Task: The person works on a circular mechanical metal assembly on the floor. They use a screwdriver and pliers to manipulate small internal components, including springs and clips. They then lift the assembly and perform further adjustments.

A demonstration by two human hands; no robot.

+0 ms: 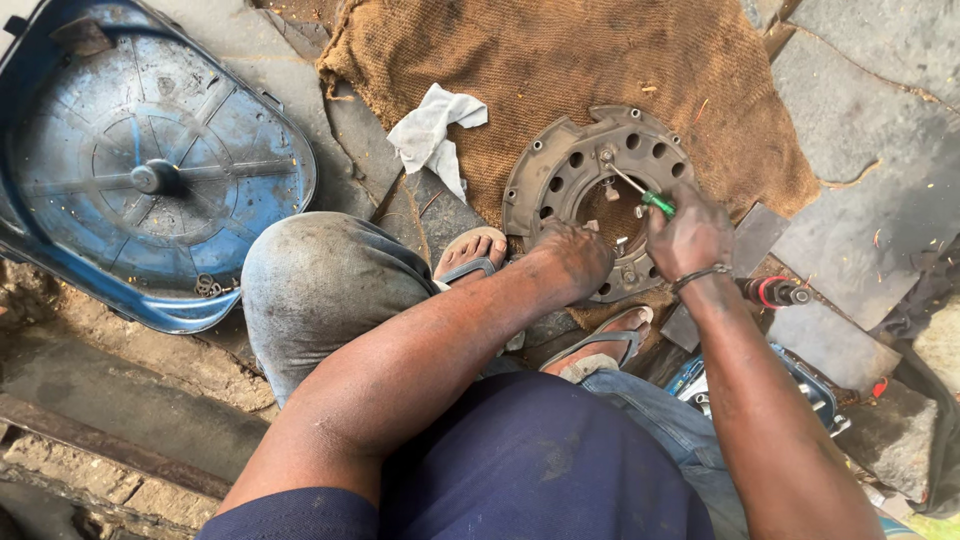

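Note:
A round grey metal clutch cover plate [570, 165] with several holes lies on a brown burlap sack [560, 70]. My left hand [572, 255] presses down on its near rim. My right hand [688, 235] grips a green-handled screwdriver [640, 192]. The screwdriver's metal shaft reaches up-left, and its tip rests at a bolt near the plate's inner ring. I am squatting, with both sandalled feet just below the plate.
A white rag [435, 135] lies on the sack's left edge. A large blue plastic lid or tub [150, 165] sits at the left. A red-and-black tool [775, 292] and a blue object [800, 375] lie at the right on stone slabs.

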